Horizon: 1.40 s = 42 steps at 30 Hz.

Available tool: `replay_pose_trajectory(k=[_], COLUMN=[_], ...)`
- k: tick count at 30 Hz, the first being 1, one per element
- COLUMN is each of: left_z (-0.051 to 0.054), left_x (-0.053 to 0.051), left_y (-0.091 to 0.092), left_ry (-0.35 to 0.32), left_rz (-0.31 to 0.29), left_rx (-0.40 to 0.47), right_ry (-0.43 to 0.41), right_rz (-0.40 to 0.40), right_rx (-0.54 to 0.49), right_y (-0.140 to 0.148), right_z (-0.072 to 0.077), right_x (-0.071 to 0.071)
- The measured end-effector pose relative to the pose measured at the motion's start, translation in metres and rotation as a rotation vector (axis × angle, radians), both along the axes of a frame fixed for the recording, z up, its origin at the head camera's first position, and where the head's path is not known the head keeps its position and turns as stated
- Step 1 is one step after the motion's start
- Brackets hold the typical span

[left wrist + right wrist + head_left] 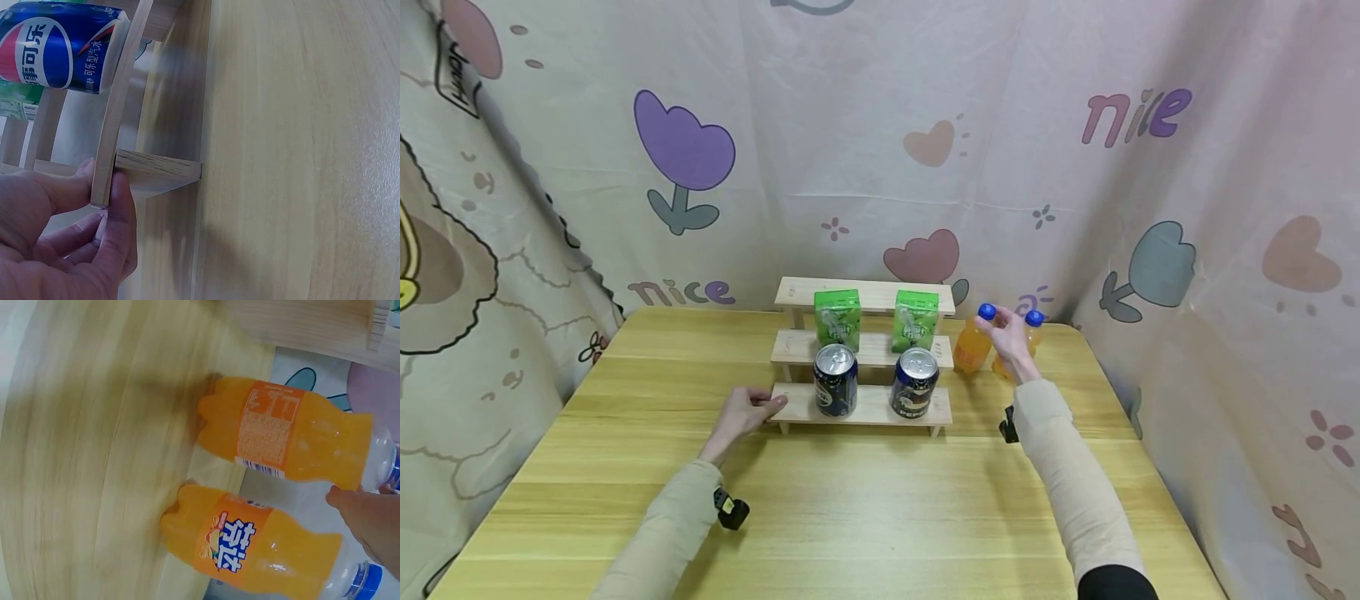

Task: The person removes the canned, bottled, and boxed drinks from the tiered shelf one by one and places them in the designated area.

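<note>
In head view, three-tier wooden shelf (871, 403) pinched low at left end by left hand (747, 411); orange-soda bottle (972, 348), right of shelf, held near top by right hand (1011, 337). Left wrist: Pepsi can (59, 50) borne on lowest tier (104, 181). Right wrist: Fanta bottle (231, 540) seen beside held one.

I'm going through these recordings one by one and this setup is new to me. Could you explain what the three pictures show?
There is no machine, only a person's bare hands. The wide picture comes from a camera on the head; the two close ones come from cameras on the wrists, so things look turned sideways.

On the wooden table stands a three-step wooden rack. Its bottom step bears two dark blue cans, its middle step two green cartons.

The left hand pinches the bottom step's left end. The right hand grips one orange bottle near its top; a second bottle is beside it.
</note>
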<state>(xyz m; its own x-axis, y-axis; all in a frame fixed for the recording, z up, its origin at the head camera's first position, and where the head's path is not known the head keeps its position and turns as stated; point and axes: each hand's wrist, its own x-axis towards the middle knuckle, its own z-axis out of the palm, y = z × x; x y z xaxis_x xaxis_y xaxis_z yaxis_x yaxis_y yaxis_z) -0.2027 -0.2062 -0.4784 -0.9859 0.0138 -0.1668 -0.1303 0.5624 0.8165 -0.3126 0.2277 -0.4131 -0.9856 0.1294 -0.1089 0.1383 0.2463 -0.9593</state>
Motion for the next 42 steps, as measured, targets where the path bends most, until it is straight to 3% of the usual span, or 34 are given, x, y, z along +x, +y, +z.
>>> replay_pose_trajectory(k=[3,9,13,28,35,42], left_z=[0.0,0.001,0.001,0.002,0.002,0.003], left_x=[0.0,0.001,0.001,0.001,0.001,0.001], left_y=[0.0,0.001,0.0,0.0,0.001,0.001], left_ry=[0.001,-0.013,-0.017,-0.007,-0.007,-0.024], left_rz=[0.001,0.001,-0.002,-0.008,-0.008,0.002], left_rx=[0.002,-0.013,-0.018,-0.026,-0.033,-0.028], right_ry=[0.083,0.355,0.428,0.418,0.34,0.313], right_rz=[-0.012,-0.055,-0.003,0.373,0.423,0.434], right_rx=[0.014,-0.01,-0.02,-0.123,-0.032,0.017], right_y=[-0.001,-0.009,-0.017,-0.051,-0.059,-0.064], right_z=[-0.001,0.007,0.016,0.033,0.037,0.035], right_x=[0.0,0.003,0.008,0.017,0.02,0.018])
